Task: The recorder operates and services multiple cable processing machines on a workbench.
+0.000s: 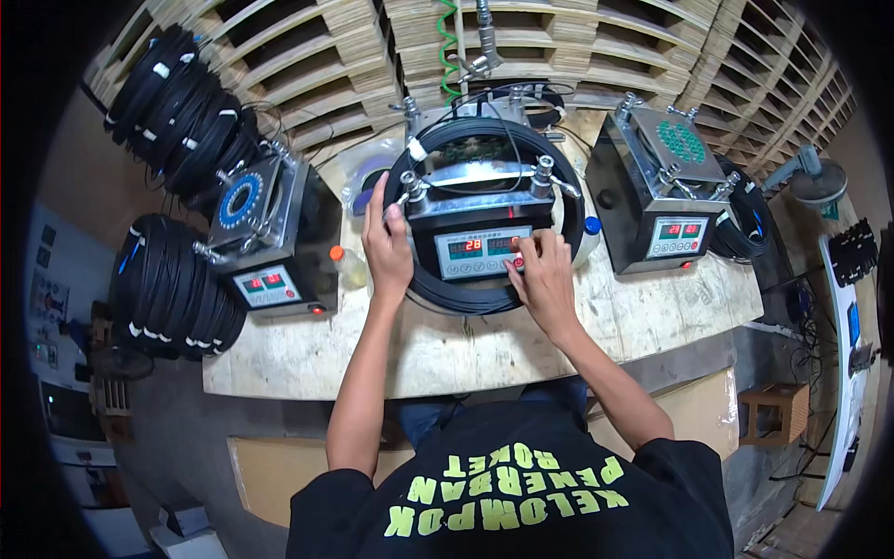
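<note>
A large coil of black cable (pixel 466 303) surrounds the middle machine, which has a shiny metal top and a control panel (pixel 450 257) with red lit digits. My left hand (pixel 387 250) is raised against the coil's left side, its fingers stretched upward beside a metal clamp knob (pixel 413 185). In front of the panel's right part is my right hand (pixel 547 279), fingers bent together, the thumb close to a red button (pixel 520 263). Whatever its fingertips pinch, if anything, is hidden. A second clamp knob (pixel 544 169) stands above that hand.
Similar machines stand left (pixel 293 224) and right (pixel 643 200) on the pale wooden table (pixel 391 373). Black cable coils (pixel 172 279) are stacked at the left. An orange-capped bottle (pixel 350 267) and a blue-capped bottle (pixel 590 238) flank the coil. Wooden pallets (pixel 345 56) rise behind.
</note>
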A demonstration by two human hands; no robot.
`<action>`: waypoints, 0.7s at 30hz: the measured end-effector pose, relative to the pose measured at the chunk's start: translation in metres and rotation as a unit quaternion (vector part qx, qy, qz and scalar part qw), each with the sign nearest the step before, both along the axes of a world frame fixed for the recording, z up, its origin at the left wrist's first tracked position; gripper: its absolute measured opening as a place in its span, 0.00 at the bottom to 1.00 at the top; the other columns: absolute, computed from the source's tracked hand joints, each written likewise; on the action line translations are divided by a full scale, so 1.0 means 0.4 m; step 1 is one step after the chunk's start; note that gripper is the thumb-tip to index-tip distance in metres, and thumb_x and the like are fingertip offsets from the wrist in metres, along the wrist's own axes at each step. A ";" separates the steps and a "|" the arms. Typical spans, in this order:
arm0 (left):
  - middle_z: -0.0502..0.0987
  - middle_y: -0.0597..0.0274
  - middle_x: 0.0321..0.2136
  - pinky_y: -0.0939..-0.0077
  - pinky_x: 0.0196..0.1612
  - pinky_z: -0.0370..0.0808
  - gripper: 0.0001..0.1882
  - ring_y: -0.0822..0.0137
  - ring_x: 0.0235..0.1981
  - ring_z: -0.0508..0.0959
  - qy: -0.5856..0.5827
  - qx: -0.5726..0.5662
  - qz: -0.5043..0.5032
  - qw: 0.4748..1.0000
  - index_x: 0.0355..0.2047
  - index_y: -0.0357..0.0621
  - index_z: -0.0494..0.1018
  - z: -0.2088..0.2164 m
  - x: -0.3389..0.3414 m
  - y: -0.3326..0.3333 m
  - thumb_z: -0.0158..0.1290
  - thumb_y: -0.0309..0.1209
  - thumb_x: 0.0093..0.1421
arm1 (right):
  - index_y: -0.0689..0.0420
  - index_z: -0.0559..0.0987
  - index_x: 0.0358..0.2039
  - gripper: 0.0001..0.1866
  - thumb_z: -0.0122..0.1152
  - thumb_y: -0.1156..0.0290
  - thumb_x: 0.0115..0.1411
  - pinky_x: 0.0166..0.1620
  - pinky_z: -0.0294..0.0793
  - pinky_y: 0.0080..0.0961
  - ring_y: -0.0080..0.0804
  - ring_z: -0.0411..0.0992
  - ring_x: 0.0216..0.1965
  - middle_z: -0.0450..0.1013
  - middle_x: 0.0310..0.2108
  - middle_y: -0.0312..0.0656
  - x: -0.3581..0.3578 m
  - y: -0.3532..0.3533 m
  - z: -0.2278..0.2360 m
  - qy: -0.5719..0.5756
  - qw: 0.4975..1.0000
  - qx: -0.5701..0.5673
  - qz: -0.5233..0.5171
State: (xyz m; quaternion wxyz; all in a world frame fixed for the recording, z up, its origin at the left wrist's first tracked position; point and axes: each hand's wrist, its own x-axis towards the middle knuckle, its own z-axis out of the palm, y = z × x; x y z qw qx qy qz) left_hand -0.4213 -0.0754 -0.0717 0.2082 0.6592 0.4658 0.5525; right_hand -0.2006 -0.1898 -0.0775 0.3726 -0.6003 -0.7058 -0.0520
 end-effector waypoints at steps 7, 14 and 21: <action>0.73 0.42 0.50 0.65 0.53 0.68 0.25 0.50 0.46 0.75 -0.007 -0.006 -0.006 1.000 0.62 0.38 0.64 0.005 0.004 -0.021 0.37 0.41 0.71 | 0.54 0.72 0.35 0.17 0.70 0.65 0.50 0.41 0.58 0.36 0.41 0.63 0.39 0.63 0.34 0.43 0.027 0.006 -0.021 -0.100 0.994 -0.037 -0.016; 0.72 0.40 0.52 0.63 0.56 0.67 0.26 0.45 0.52 0.74 0.003 0.011 0.004 1.000 0.61 0.38 0.65 0.002 0.009 -0.024 0.37 0.42 0.71 | 0.54 0.69 0.35 0.16 0.67 0.67 0.51 0.41 0.56 0.37 0.40 0.62 0.39 0.62 0.34 0.43 0.015 0.005 -0.020 -0.112 0.992 -0.056 -0.027; 0.72 0.40 0.54 0.62 0.57 0.67 0.29 0.43 0.54 0.73 0.004 0.007 0.012 1.000 0.61 0.38 0.65 0.003 0.013 -0.026 0.35 0.47 0.72 | 0.55 0.68 0.34 0.15 0.65 0.69 0.50 0.40 0.56 0.38 0.41 0.61 0.38 0.62 0.34 0.44 0.012 0.013 -0.015 -0.128 0.990 -0.062 -0.022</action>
